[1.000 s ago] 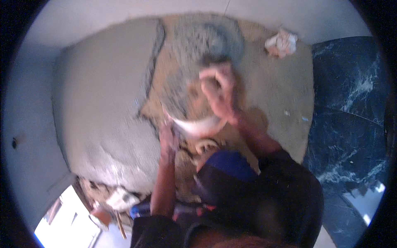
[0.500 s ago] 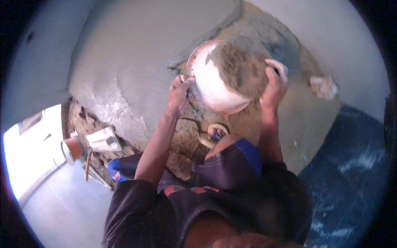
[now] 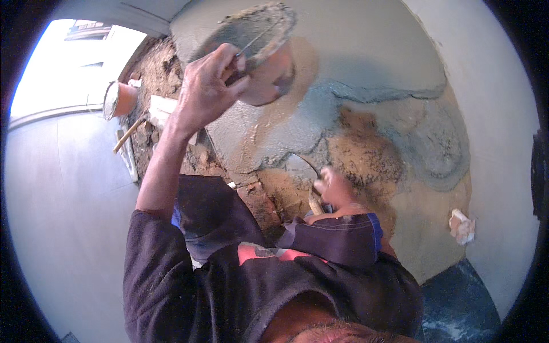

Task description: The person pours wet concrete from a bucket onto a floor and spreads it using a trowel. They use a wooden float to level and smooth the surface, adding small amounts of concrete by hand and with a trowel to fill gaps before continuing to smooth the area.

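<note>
My left hand [image 3: 214, 86] is closed on the wire handle of a mortar-caked bucket [image 3: 266, 68], lifted and tilted over the wet grey mortar [image 3: 366, 40] at the upper left. Inside, the bucket's wall is coated with grey mortar. Low in the middle, by my bent knee, my right hand [image 3: 336, 187] is curled and a little blurred. From its fingers runs the thin dark curved neck of what looks like a trowel [image 3: 307, 162], by the ragged mortar edge. My hand covers its grip. Beside it lies a brown heap of dumped mix [image 3: 366, 151].
An orange bucket [image 3: 123, 100] stands at the left by a bright doorway, near a wooden-handled tool [image 3: 130, 135] and a pale float-like board [image 3: 163, 108]. A crumpled pale lump [image 3: 461, 226] lies by the right wall [image 3: 497, 114]. Dark blue sheeting [image 3: 463, 303] covers the lower right.
The bucket, held upside down in both hands before, has been turned upright and swung left in my left hand. My right hand has let go of it and dropped to the trowel. A brown heap now shows.
</note>
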`<state>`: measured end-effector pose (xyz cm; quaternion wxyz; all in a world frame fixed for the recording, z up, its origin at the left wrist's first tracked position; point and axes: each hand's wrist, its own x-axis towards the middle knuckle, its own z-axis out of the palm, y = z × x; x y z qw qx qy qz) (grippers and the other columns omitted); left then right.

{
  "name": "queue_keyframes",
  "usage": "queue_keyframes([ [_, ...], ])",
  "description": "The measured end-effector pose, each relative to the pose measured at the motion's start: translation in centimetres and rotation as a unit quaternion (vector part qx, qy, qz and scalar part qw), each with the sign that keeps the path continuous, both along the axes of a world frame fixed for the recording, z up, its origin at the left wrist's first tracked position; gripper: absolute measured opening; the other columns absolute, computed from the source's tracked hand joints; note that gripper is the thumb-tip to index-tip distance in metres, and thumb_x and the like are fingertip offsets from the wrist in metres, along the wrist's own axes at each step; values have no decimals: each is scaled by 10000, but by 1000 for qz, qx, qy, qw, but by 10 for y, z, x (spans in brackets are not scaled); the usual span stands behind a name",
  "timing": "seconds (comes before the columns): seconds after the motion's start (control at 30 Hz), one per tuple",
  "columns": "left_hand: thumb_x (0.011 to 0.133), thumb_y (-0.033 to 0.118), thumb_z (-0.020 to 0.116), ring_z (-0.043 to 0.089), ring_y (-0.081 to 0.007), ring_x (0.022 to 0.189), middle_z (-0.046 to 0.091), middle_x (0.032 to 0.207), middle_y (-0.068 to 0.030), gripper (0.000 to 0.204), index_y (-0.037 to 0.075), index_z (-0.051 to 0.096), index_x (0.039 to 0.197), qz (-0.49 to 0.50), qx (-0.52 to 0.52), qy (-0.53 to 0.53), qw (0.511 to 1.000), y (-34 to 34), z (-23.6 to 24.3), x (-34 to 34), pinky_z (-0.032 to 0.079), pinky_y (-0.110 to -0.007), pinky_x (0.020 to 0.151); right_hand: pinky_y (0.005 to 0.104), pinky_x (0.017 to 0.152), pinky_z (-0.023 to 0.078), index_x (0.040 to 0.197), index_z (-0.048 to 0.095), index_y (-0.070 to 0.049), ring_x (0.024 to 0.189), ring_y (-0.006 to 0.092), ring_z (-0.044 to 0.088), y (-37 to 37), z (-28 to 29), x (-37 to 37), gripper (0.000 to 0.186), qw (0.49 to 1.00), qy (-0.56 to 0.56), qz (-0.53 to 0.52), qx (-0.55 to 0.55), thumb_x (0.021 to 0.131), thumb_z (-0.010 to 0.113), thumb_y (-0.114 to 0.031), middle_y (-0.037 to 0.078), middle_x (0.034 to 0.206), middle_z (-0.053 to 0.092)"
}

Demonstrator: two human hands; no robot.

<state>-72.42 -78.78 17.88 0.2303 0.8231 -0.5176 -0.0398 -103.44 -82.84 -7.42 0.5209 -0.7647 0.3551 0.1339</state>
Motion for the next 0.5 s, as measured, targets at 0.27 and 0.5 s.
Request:
queue_keyframes([
  [0.27, 739, 122, 703, 589, -322, 806, 563, 818, -130, 295, 37, 476, 907, 32, 74, -131, 988, 106, -2, 102, 465, -413, 708, 450, 756, 491, 1022, 612, -72, 868, 351, 644, 40, 0, -8, 469, 941, 44, 326, -73, 729, 695, -429, 141, 881, 671],
  [0.5, 774, 174, 726, 600, -314, 839, 579, 852, -135, 324, 30, 478, 926, 94, 78, -171, 978, 185, 4, 179, 469, -422, 708, 436, 767, 497, 1115, 580, -38, 847, 383, 642, 11, 18, -21, 545, 937, -104, 277, -185, 718, 721, -383, 204, 886, 650],
])
